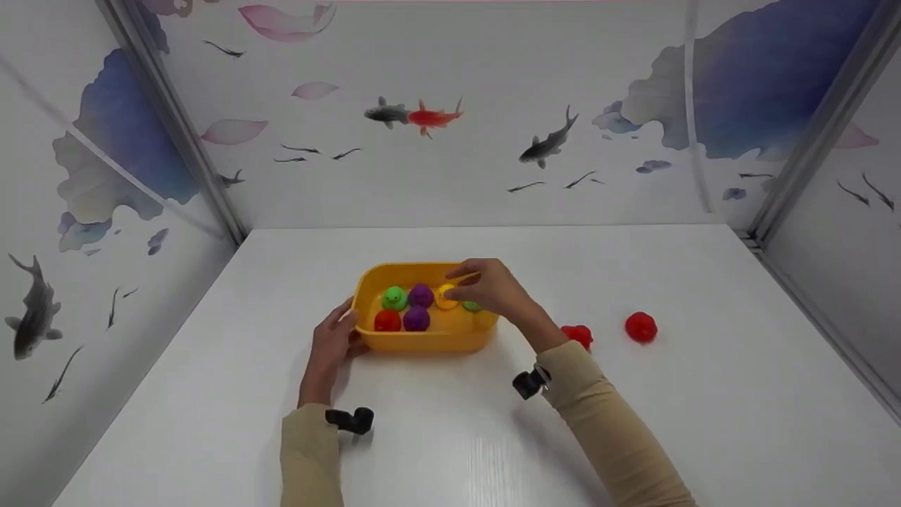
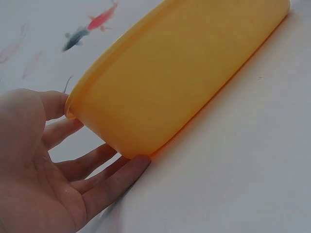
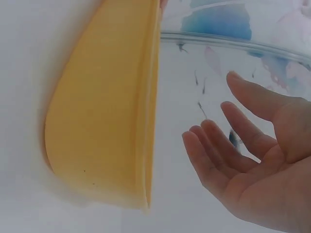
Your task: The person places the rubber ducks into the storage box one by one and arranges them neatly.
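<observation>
A yellow plastic bin (image 1: 422,341) stands mid-table and holds several small round toys: green (image 1: 394,298), two purple (image 1: 421,295), red (image 1: 387,321) and yellow (image 1: 445,296). My left hand (image 1: 334,341) lies flat on the table with straight fingers touching the bin's left wall (image 2: 184,73); the left wrist view shows the fingers (image 2: 97,170) under the rim. My right hand (image 1: 486,285) hovers over the bin's right half, partly hiding another green toy (image 1: 471,306). In the right wrist view this hand (image 3: 252,165) is relaxed and empty beside the bin's wall (image 3: 107,111).
Two red toys (image 1: 577,335) (image 1: 640,327) lie on the white table to the right of the bin. Painted fish-pattern walls close in the table at the back and both sides. Black cameras sit on both wrists.
</observation>
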A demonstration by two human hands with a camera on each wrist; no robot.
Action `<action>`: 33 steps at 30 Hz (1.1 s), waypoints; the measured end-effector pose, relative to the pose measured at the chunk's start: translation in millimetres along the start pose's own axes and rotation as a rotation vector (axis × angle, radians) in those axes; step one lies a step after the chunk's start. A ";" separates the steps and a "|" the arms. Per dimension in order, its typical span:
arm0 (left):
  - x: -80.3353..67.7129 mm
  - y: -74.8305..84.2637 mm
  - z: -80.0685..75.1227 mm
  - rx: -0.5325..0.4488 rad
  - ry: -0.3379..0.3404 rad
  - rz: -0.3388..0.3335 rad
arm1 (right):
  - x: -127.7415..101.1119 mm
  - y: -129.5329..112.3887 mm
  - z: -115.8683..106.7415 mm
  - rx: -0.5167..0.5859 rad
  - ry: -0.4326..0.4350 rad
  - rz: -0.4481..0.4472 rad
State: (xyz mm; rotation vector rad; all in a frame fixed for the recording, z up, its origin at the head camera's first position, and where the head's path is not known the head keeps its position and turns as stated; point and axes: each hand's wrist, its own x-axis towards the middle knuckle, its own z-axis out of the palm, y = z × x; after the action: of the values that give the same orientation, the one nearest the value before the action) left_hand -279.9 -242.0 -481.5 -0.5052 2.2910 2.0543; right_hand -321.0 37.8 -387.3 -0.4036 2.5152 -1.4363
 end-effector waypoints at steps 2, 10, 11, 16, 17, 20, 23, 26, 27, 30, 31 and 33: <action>0.2 0.0 -0.6 -0.002 -0.001 0.002 | -8.3 3.3 -9.6 0.023 0.051 -0.002; 0.0 -0.8 -2.8 0.007 0.008 -0.015 | -35.2 26.8 -49.7 -0.043 0.070 -0.068; -0.5 -0.9 -3.2 0.006 0.006 -0.014 | -37.3 29.7 -55.5 -0.050 0.063 -0.075; -1.9 -2.4 -5.4 -0.011 0.006 -0.008 | -45.6 47.4 -85.8 -0.052 0.031 -0.129; -1.8 -2.6 -5.6 -0.014 0.006 -0.007 | -47.3 51.7 -92.0 -0.049 0.025 -0.139; -0.8 -3.1 -5.7 -0.027 0.012 -0.012 | -52.2 65.8 -109.8 -0.044 0.010 -0.149; 0.7 -3.1 -5.1 -0.021 0.007 -0.010 | -55.3 81.2 -124.0 -0.029 0.006 -0.138; 1.7 -2.7 -3.9 -0.012 0.008 -0.013 | -57.8 97.9 -134.3 0.007 -0.006 -0.140; 1.9 -2.4 -3.5 -0.010 0.008 -0.014 | -58.6 103.9 -137.0 0.022 -0.012 -0.145; 2.3 -2.3 -2.1 -0.001 0.007 -0.022 | -61.2 121.8 -144.1 0.065 -0.048 -0.174; 2.6 -2.2 -1.7 0.001 0.007 -0.023 | -62.0 127.5 -146.1 0.074 -0.065 -0.184; 2.5 -2.0 -0.8 0.003 0.004 -0.019 | -63.7 138.0 -149.6 0.089 -0.105 -0.202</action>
State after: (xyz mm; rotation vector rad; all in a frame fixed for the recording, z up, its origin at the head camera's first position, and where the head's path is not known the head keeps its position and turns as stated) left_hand -281.6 -243.6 -483.9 -0.5290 2.2819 2.0425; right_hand -326.7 247.0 -428.6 -0.7140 2.3747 -1.5474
